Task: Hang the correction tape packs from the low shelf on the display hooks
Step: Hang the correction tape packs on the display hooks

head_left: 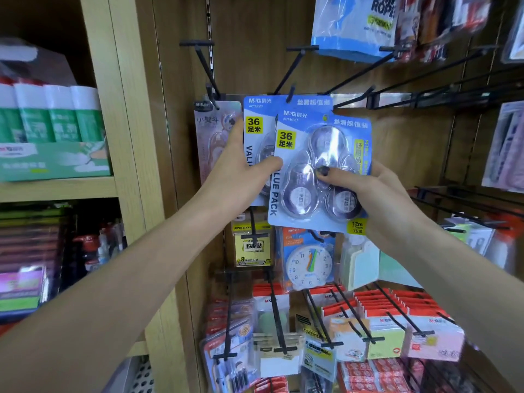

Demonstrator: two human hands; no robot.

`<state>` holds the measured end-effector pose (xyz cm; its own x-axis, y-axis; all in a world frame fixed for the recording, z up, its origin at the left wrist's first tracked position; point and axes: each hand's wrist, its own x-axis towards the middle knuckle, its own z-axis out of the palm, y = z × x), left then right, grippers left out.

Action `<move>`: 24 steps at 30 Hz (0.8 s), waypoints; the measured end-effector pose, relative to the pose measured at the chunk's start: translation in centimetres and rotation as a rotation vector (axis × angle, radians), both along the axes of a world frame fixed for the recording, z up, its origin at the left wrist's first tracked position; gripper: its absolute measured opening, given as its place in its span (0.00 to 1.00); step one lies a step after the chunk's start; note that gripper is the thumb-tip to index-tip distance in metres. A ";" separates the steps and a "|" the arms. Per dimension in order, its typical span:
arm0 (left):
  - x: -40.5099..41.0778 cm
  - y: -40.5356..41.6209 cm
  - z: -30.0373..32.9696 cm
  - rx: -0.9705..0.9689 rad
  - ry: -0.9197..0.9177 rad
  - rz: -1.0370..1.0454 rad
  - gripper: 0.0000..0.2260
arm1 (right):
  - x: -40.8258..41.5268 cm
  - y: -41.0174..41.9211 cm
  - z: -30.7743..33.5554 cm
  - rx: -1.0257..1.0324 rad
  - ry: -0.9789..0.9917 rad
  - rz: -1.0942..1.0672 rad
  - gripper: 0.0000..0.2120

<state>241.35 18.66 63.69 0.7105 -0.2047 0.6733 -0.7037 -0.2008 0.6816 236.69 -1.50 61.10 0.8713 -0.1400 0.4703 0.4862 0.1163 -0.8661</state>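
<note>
1. The pale pink carded pack (211, 137) hangs just beyond the left fingertips; a sideways nudge could swing it or lift it off its hook.
2. The left hand (241, 168) reaches up, fingers fairly straight against the hung blue cardboard correction tape pack (259, 131), thumb laid on the left edge of the front pack. If those fingers push, the hung pack could slide along the black wire hook (289, 72).
3. The loose blue card correction tape pack with three clear blisters (314, 168) sits low and tilted between both thumbs, its hole below the hook tip. Lifted crooked, it could miss.
4. The right hand (377, 194) pinches it, thumb on the blister, fingers behind. Smooth plastic may let it slip.
</note>
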 end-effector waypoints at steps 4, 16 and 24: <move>1.9 -0.4 -0.3 0.087 -0.005 0.124 0.34 | 2.1 0.2 0.4 -0.018 0.054 -0.020 0.14; 4.8 -0.2 0.2 0.260 0.095 0.262 0.28 | 7.0 0.3 1.5 -0.199 0.122 -0.102 0.23; 3.0 0.3 -0.6 0.260 0.139 0.275 0.25 | 4.4 -0.1 0.1 -0.265 0.049 -0.292 0.23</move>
